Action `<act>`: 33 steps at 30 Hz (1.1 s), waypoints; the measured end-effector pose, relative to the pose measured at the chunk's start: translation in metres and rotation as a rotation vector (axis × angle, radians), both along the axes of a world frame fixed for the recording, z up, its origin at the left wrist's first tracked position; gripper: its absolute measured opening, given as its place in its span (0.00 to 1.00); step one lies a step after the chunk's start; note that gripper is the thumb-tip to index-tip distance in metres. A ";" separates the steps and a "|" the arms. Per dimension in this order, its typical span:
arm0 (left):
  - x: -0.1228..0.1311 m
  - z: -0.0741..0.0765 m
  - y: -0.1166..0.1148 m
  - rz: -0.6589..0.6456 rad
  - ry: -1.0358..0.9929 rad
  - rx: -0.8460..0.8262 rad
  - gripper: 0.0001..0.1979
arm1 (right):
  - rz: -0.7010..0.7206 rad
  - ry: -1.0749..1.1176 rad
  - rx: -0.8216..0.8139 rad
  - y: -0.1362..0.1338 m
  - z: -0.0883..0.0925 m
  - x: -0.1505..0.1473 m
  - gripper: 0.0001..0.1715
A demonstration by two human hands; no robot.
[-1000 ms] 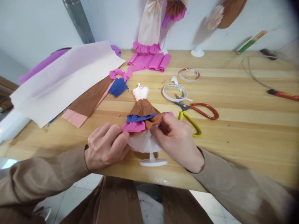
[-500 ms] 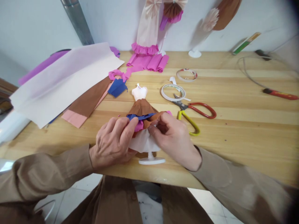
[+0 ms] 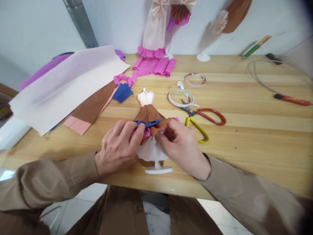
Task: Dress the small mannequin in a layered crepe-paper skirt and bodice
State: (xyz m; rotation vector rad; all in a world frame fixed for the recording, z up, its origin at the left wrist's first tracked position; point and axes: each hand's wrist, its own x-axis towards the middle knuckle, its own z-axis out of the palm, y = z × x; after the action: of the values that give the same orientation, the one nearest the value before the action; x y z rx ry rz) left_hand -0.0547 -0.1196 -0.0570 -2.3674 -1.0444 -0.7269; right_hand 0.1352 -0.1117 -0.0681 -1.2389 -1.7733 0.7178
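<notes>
While the small mannequin (image 3: 146, 98) stands on its base at the tabletop's (image 3: 244, 130) near edge, our left hand (image 3: 117, 148) and right hand (image 3: 183, 148) pinch its paper skirt (image 3: 149, 115) from either side.

A pale wooden table (image 3: 256, 130) made of long planks fills most of the view, its grain running side to side and its near edge faintly glossy. Behind it a plain white wall (image 3: 36, 29) rises straight from the far edge of the tabletop. A grey metal pipe (image 3: 80, 23) leans across the wall at the upper left. Below the near edge, the floor (image 3: 83, 200) shows light tiles with thin darker joints. The light is soft and even, casting only faint shadows on the wall.
</notes>
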 end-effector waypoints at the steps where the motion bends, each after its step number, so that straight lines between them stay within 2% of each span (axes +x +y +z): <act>1: -0.001 0.000 0.001 -0.006 0.000 0.006 0.13 | 0.000 -0.001 0.005 0.000 0.000 0.000 0.08; 8: -0.002 0.003 0.006 -0.058 0.006 -0.006 0.03 | 0.025 -0.003 0.016 0.001 -0.001 0.002 0.05; 12: -0.002 0.003 0.007 -0.063 0.014 -0.007 0.04 | 0.037 0.035 -0.062 0.001 -0.002 0.004 0.05; 21: -0.003 -0.002 0.010 -0.086 -0.015 -0.021 0.06 | 0.071 0.299 -0.304 0.003 -0.006 0.004 0.09; 33: -0.003 -0.001 0.009 -0.097 -0.004 -0.015 0.10 | 0.082 0.315 -0.298 -0.003 -0.002 0.006 0.07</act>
State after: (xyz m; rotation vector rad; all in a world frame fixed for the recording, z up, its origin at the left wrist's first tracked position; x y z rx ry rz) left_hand -0.0575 -0.1103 -0.0583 -2.4445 -0.9444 -0.7611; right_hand 0.1408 -0.1144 -0.0697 -1.1713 -1.5001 1.1900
